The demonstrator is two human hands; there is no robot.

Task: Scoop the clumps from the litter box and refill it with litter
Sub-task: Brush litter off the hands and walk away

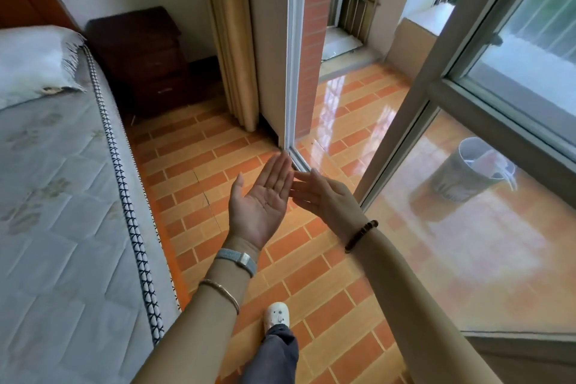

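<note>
My left hand [260, 203] is stretched out in front of me, palm up, fingers straight, holding nothing. My right hand [324, 196] is beside it, palm turned away, fingers spread, also holding nothing; its fingertips nearly touch the left hand's fingers. Both hover above the orange tiled floor [199, 178] near a doorway to a balcony. No litter box, scoop or litter is in view.
A mattress [62, 196] runs along the left. A dark wooden nightstand [140, 56] stands at the back by a beige curtain [233, 40]. An open glass door [467, 165] is on the right; behind its pane a pale bucket [467, 174] stands on the balcony floor. My slippered foot [277, 316] is below.
</note>
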